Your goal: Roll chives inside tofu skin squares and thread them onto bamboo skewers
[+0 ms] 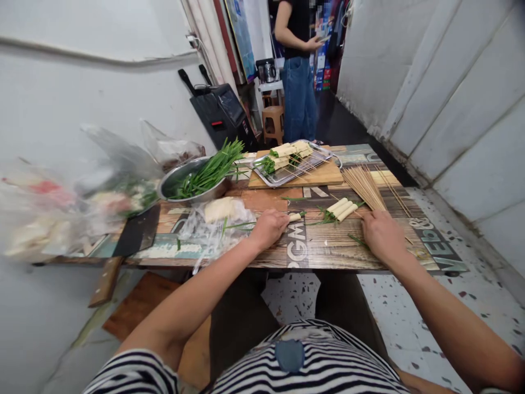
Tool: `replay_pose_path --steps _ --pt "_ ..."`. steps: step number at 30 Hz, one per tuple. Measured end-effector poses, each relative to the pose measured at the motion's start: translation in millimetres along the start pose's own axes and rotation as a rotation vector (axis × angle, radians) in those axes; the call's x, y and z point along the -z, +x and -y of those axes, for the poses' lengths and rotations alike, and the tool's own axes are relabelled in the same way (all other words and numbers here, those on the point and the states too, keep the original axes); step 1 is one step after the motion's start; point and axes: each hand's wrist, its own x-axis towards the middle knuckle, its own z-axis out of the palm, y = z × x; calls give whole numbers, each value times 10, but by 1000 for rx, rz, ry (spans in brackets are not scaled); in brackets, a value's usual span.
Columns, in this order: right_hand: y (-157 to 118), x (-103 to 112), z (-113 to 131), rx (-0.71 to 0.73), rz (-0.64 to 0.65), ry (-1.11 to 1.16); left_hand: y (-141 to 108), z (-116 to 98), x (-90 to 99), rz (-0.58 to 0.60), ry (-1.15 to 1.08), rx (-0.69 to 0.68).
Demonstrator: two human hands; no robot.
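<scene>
Left hand (269, 230) clamped on pale roll (295, 217) — right hand (384, 235) at near ends of skewers (364, 185) — grip unclear.

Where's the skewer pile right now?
Head view, right side of the table: the skewer pile fans out just beyond the right hand, to the right of the metal tray.

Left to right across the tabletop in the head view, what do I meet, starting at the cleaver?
Cleaver → metal bowl → left hand → held roll → cluster of pale rolls → right hand.
</scene>
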Motion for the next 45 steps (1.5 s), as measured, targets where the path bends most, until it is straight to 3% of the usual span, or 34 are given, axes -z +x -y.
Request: replay_pose_path --steps 6,13,15,18,22,28,45 --pt "11 -17 -54 -101 45 150 10 -47 21 51 57 16" --pt "-246 322 119 28 -272 507 59 -127 35 125 113 65" --pt "-326 386 202 32 -262 592 60 -134 29 121 98 72" --pt "-430 350 330 85 -138 671 52 -142 31 93 73 94" --pt "-523 236 448 235 -24 499 60 -156 52 106 79 100" --pt "-583 294 456 335 45 132 98 -169 42 136 57 99" --pt "-566 219 527 318 92 210 128 -113 49 144 -48 137"
